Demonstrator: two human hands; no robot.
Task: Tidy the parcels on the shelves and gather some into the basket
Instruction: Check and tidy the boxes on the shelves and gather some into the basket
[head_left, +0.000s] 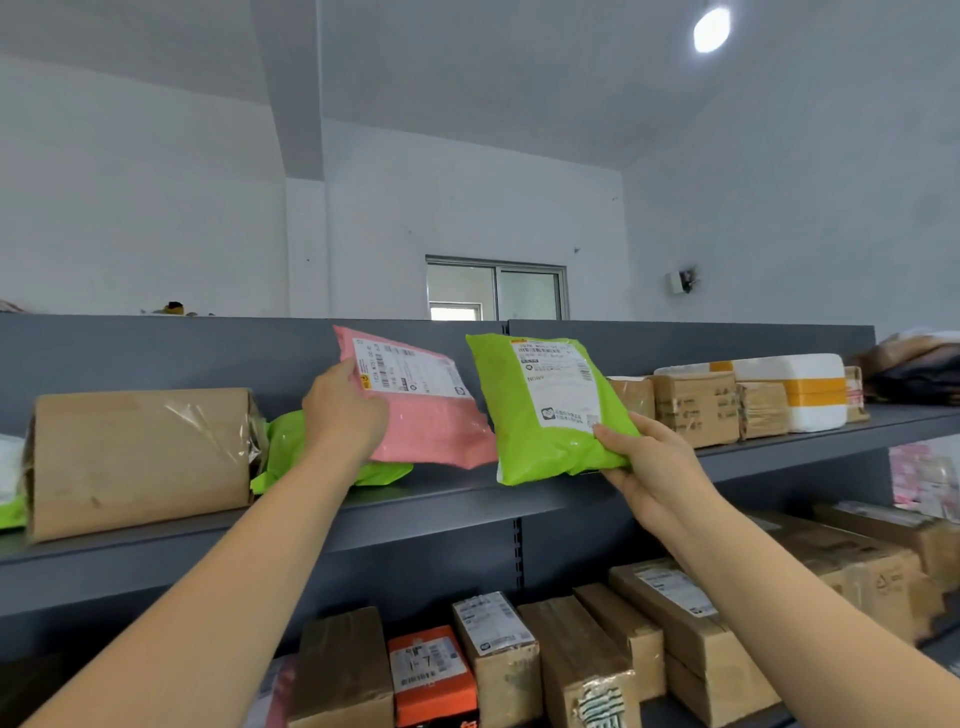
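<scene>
At the far left of the upper shelf a large brown parcel stands close to the front edge, and a flat green mailer lies just beside it on its right. The left hand is raised over that mailer, its fingers curled round the left edge of a pink mailer, which is held tilted with its label up. A narrow gap separates it from a second green mailer, upright and leaning a little. The right hand pinches this one at its lower right corner, thumb on the front. Below both mailers a bare strip of grey shelf runs to the lip – the only open room here. To the right, cardboard boxes and a white foam box crowd together. The lower shelf holds brown cartons and an orange box, packed side by side. Behind are pale walls, a window and a ceiling lamp.
</scene>
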